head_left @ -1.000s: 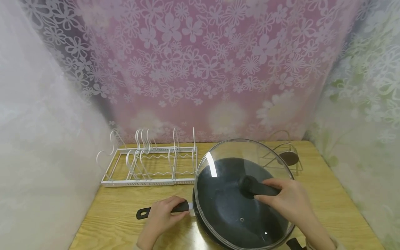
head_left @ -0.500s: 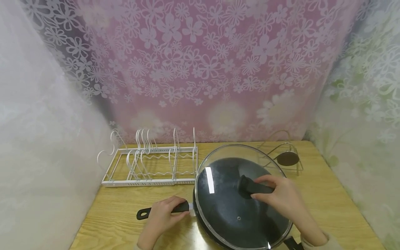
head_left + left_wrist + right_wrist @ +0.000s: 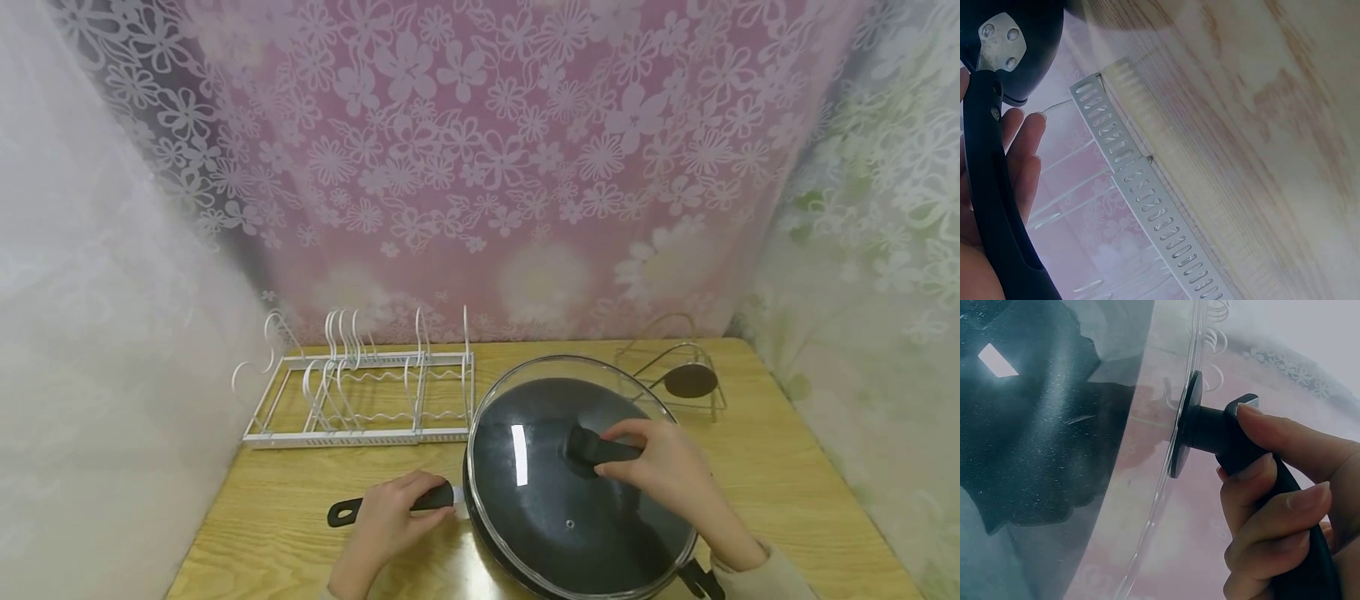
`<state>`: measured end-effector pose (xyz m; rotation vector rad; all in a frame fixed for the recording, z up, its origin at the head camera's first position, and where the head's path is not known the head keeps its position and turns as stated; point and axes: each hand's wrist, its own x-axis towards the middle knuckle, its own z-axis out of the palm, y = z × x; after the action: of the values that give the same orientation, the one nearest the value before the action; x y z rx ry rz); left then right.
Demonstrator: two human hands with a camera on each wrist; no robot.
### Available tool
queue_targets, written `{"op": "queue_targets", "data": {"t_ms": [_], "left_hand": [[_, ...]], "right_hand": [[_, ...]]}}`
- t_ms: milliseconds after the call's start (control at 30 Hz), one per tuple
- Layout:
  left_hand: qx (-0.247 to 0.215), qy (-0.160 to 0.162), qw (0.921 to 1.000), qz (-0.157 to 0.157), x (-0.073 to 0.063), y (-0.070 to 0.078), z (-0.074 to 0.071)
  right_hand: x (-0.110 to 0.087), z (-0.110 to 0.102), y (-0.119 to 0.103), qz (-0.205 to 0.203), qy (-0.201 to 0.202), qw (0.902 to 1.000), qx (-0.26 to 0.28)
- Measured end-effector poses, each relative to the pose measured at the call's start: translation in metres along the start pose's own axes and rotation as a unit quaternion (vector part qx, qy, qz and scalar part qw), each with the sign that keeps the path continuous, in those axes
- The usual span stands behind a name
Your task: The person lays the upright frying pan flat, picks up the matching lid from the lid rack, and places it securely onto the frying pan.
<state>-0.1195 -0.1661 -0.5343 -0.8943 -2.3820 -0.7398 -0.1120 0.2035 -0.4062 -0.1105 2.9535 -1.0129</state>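
A black wok (image 3: 486,543) stands on the table, its long handle (image 3: 345,512) pointing left and a short side handle (image 3: 701,579) at the lower right. My left hand (image 3: 386,517) grips the long handle near the wok body; in the left wrist view fingers (image 3: 1022,159) show behind it. Over the wok is a round glass lid (image 3: 517,533) with a metal rim and a black knob (image 3: 1279,481). My right hand (image 3: 667,471) holds that knob, thumb along its top and fingers curled round it. Whether the lid's whole rim touches the wok, I cannot tell.
A white wire rack (image 3: 330,437) with upright dividers stands at the back left of the wooden table (image 3: 285,517). A small wire stand (image 3: 712,392) with a dark round disc (image 3: 691,380) sits at the back right. Floral curtains (image 3: 487,167) hang close behind and at both sides.
My right hand has moved left and slightly forward with the lid; the lid's far edge has sunk lower over the wok. My left hand has stayed on the handle.
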Motion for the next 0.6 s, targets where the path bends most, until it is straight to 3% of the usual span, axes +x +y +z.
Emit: {"op": "queue_targets", "data": {"t_ms": [400, 600], "left_hand": [[-0.002, 0.005, 1.0000, 0.005, 0.003, -0.002, 0.002], [0.012, -0.003, 0.9999, -0.001, 0.000, 0.000, 0.000]], "right_hand": [[0.015, 0.005, 0.007, -0.015, -0.020, 0.9997, -0.003], [0.017, 0.012, 0.007, -0.001, -0.032, 0.9992, -0.023]]}}
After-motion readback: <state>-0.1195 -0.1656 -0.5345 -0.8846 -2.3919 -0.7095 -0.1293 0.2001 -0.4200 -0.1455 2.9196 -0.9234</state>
